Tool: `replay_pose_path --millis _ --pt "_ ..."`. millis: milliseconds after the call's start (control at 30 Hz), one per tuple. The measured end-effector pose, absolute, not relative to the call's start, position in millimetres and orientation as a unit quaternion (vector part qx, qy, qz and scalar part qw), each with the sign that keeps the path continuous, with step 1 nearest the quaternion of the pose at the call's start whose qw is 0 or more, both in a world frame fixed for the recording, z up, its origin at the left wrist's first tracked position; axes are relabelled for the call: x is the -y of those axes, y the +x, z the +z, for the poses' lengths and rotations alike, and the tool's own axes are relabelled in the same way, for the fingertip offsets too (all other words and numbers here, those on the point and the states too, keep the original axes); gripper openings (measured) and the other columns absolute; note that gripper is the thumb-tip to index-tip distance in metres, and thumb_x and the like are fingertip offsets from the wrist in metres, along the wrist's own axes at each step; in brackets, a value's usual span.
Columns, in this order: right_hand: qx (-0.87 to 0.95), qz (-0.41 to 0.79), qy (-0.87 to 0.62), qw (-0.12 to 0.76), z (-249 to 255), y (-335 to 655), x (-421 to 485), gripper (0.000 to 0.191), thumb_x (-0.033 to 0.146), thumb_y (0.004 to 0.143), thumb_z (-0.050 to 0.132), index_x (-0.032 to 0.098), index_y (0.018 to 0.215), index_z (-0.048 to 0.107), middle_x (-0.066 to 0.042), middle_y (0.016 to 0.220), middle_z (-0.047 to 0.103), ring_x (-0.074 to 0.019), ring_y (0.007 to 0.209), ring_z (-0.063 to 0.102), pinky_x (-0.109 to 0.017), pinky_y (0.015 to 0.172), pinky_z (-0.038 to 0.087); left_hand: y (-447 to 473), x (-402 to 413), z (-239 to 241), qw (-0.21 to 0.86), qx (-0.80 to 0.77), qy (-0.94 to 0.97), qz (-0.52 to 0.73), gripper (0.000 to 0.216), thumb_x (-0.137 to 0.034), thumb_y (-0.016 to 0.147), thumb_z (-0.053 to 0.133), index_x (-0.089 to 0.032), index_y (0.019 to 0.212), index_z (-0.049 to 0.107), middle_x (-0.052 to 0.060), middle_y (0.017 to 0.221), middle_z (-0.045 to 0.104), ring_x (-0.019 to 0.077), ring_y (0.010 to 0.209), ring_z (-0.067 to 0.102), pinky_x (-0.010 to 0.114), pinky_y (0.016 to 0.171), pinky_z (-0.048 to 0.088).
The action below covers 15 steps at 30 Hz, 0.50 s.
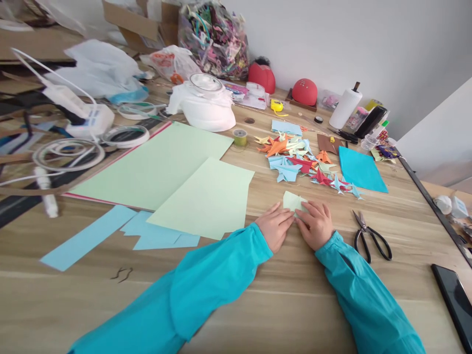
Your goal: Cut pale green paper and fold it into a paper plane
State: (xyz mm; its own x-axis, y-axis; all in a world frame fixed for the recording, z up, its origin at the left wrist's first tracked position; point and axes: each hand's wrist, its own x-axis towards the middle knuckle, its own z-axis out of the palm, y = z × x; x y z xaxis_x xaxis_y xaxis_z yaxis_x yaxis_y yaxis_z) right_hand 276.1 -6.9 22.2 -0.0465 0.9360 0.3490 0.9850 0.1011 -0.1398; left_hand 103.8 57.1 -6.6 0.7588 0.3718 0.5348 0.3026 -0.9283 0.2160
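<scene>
Head view: left hand (275, 227) and right hand (314, 224), fingers flat, press a small pale green folded paper piece (293, 200) onto the wooden table (258, 305); black scissors (369, 236) lie near.

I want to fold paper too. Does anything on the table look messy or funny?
The green sheet by the left hand has a notch cut from its near corner, and a dark squiggly scrap lies loose on the table.
</scene>
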Motion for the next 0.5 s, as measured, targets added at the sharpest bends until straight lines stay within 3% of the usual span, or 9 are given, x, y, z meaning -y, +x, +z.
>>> replay_pose_path --millis 133,267,400,500 --pt "0.719 -0.072 -0.664 0.189 20 275 6 0.029 0.036 0.087 0.05 0.024 0.106 0.068 -0.007 0.12 0.064 -0.0235 0.116 0.052 -0.041 0.101 0.033 102 -60 0 0.049 -0.215 0.922 0.319 0.034 -0.015 0.084 0.04 -0.011 0.108 0.063 0.014 0.112 0.064 0.0248 0.106 0.056 0.047 0.101 0.042" --pt "0.729 -0.077 -0.646 0.213 17 277 5 0.038 0.037 0.086 0.051 0.015 0.114 0.063 -0.011 0.117 0.065 -0.0237 0.113 0.054 -0.036 0.096 0.041 102 -64 6 0.007 -0.223 0.922 0.316 0.029 -0.019 0.089 0.041 -0.01 0.104 0.064 0.014 0.104 0.067 0.024 0.096 0.06 0.039 0.088 0.051" --pt "0.737 -0.081 -0.625 0.243 18 275 3 0.032 0.034 0.091 0.045 0.016 0.106 0.067 -0.011 0.106 0.069 -0.0218 0.106 0.059 -0.034 0.092 0.045 106 -70 7 -0.05 -0.227 0.913 0.335 0.023 -0.02 0.09 0.047 -0.013 0.098 0.067 0.012 0.103 0.068 0.0246 0.093 0.061 0.039 0.079 0.052" --pt "0.736 -0.079 -0.597 0.309 21 274 4 0.031 0.033 0.092 0.043 0.017 0.105 0.066 -0.011 0.097 0.071 -0.0214 0.094 0.064 -0.035 0.086 0.049 106 -72 9 -0.019 -0.21 0.91 0.357 0.022 -0.019 0.09 0.047 -0.016 0.092 0.069 0.009 0.096 0.071 0.023 0.087 0.063 0.037 0.074 0.051"
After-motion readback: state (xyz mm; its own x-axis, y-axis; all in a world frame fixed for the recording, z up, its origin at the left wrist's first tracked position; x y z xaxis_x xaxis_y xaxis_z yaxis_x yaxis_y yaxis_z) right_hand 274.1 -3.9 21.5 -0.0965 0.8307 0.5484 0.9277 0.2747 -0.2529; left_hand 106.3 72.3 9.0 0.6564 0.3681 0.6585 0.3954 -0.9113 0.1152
